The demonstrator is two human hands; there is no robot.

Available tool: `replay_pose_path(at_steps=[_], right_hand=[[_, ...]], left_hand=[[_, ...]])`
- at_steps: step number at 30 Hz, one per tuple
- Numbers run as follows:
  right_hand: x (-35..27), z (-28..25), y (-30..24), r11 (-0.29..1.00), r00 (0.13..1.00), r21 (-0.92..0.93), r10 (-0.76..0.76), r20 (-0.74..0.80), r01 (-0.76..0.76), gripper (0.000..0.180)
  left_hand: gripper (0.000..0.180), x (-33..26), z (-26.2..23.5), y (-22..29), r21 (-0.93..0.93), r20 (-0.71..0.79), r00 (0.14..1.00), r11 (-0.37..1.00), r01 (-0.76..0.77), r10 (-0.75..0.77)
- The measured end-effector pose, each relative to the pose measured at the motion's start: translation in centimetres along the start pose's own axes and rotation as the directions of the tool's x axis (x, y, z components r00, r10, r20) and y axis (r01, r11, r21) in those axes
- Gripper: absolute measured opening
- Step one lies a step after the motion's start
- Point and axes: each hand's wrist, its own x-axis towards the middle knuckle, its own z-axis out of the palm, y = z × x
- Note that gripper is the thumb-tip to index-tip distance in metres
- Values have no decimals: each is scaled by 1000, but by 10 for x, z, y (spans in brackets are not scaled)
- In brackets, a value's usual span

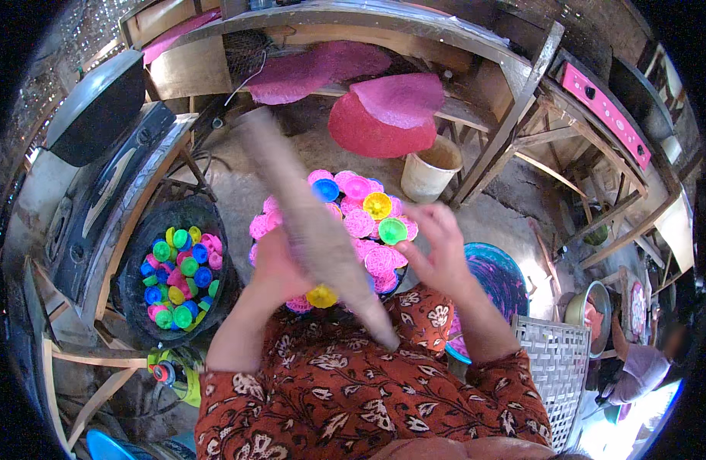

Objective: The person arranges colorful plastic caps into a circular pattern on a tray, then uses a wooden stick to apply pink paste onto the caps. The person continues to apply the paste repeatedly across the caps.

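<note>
The left hand is closed around a long grey stick, motion-blurred, which slants from the upper left down toward the person's lap, crossing in front of a basin heaped with pink lacy discs and small coloured plastic cups. The grip sits near the stick's middle, above the basin's near-left rim. The right hand hovers over the basin's right rim, fingers loosely curled and half open, holding nothing that can be made out; it is just beside the stick without clearly touching it. Left of the basin, a dark round basket holds more cups in green, blue, pink and yellow. A turquoise bowl stained purple sits right of the right wrist, and a woven grey tray lies near the right elbow
</note>
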Motion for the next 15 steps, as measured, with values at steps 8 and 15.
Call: replay_pose_path(at_steps=[8, 15], right_hand=[[64, -60, -67, 837, 916, -455, -389, -99, 306, 43], [-5, -86, -82, 885, 911, 219, -396, -112, 411, 45]], left_hand=[[21, 85, 63, 44, -39, 417, 836, 926, -375, 356], [18, 41, 19, 93, 59, 683, 647, 857, -512, 340]])
